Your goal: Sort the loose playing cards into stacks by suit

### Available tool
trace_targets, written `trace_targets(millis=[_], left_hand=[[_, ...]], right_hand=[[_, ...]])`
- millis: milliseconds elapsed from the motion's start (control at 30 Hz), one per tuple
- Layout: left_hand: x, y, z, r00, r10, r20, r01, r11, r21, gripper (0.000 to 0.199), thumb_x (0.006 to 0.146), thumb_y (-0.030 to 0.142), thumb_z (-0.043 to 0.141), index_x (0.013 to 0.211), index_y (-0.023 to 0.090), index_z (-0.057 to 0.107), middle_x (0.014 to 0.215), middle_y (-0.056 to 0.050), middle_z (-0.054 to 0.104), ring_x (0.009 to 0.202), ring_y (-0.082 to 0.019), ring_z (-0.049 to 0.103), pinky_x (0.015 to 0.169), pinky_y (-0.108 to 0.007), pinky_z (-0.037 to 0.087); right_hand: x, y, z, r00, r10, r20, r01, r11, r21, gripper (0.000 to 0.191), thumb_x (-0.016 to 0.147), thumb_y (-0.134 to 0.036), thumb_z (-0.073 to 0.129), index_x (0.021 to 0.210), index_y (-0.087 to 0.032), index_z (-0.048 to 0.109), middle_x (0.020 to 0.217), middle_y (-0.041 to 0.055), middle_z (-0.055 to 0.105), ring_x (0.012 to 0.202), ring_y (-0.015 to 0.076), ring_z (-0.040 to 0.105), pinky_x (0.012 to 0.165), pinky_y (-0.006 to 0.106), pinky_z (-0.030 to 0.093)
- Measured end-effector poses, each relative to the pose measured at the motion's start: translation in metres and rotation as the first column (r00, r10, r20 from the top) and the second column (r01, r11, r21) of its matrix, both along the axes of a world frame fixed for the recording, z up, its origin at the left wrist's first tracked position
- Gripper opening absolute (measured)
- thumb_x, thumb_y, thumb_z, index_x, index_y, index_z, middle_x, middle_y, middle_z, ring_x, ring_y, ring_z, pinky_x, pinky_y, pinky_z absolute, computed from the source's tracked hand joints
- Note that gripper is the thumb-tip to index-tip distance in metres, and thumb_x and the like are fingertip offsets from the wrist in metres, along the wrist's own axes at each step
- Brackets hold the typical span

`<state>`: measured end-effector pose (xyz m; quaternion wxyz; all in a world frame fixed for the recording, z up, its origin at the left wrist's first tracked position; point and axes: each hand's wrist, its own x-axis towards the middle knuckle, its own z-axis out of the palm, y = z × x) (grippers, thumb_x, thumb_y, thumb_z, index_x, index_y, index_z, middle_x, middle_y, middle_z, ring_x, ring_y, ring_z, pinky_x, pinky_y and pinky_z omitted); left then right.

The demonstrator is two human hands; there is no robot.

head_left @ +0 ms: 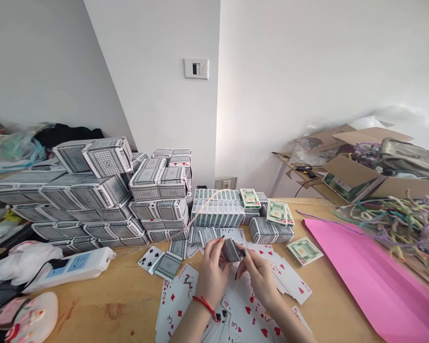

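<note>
My left hand (214, 267), with a red string round its wrist, is closed on the left side of a small dark-backed card stack (231, 250). On the stack's right side, my right hand (256, 274) pinches it with dark-nailed fingers. Loose playing cards (175, 302) lie face up beneath and around both hands, spreading to a fan of hearts (288, 276) at the right. Face-down cards (167, 265) rest left of my hands. Behind them stands a wrapped block of card boxes (217, 207).
Tall stacks of bundled card decks (107, 157) fill the back left. A power strip (73, 267) lies left. Green card boxes (304, 251), a pink sheet (364, 281), pipe cleaners (396, 233) and an open carton (361, 176) are at the right.
</note>
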<state>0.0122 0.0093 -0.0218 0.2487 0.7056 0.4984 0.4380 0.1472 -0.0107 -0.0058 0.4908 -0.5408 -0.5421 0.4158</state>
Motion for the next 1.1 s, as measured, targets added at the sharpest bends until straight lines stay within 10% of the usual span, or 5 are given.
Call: trace_targets(millis=[367,567,800,1100], left_hand=[[0.001,0.000,-0.009,0.998,-0.016,-0.067,0.015,1.000,-0.019,0.053,0.073,0.008,0.046,0.123,0.025,0.040,0.121,-0.008,0.043,0.107,-0.023,0.048,0.088,-0.037,0.045],[0.000,-0.004,-0.002,0.998,-0.062,0.002,0.062,0.997,-0.041,0.055,0.071,0.009,0.049,0.123,0.026,0.041,0.121,-0.008,0.042,0.112,-0.025,0.044,0.091,-0.039,0.042],[0.004,-0.006,0.018,0.898,-0.108,0.426,0.217,0.952,-0.216,0.045,0.081,0.029,0.046,0.123,0.022,0.031,0.107,-0.008,0.056,0.091,-0.019,0.058,0.076,-0.033,0.048],[0.003,-0.002,0.009,0.984,0.114,0.134,-0.087,0.977,-0.194,0.023,0.079,0.042,0.046,0.080,0.019,0.051,0.065,0.000,0.058,0.061,-0.016,0.055,0.059,-0.026,0.043]], right_hand=[[0.000,-0.002,-0.013,0.945,-0.083,0.318,0.052,0.993,0.103,0.032,0.082,-0.036,0.044,0.104,-0.018,0.059,0.057,0.0015,0.063,0.043,0.0151,0.058,0.048,0.026,0.047],[0.000,0.002,-0.007,0.999,-0.051,0.002,0.051,0.998,-0.021,0.025,0.079,-0.041,0.050,0.085,-0.018,0.057,0.052,-0.0014,0.057,0.036,0.0111,0.050,0.041,0.023,0.041],[-0.003,0.007,-0.004,0.942,0.029,-0.334,-0.084,0.985,-0.152,0.029,0.075,-0.045,0.055,0.075,-0.019,0.045,0.043,-0.0076,0.049,0.029,0.0071,0.042,0.034,0.019,0.031],[-0.006,0.001,-0.004,0.922,0.272,-0.276,-0.315,0.940,-0.128,0.030,0.079,-0.050,0.046,0.080,-0.022,0.038,0.055,-0.0042,0.059,0.039,0.0088,0.051,0.044,0.021,0.041]])
